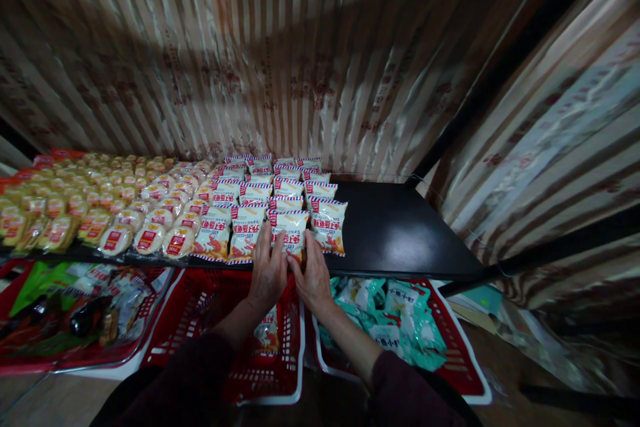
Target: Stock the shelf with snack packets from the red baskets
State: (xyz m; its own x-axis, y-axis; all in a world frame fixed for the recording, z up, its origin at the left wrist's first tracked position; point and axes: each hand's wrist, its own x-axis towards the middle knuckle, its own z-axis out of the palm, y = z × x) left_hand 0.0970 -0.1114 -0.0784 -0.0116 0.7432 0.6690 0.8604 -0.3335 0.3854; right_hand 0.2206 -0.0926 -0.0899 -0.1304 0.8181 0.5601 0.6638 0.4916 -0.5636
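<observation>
Head view shows the left hand [267,270] and right hand [313,275], fingers loosely extended, touching either side of a white snack packet [289,221] at the front edge of the black shelf [400,227]; whether they actually grip it, I can't tell. Squaring it up seems the step in hand; next calls for easing off without tipping the neighbouring packets [327,225].
</observation>
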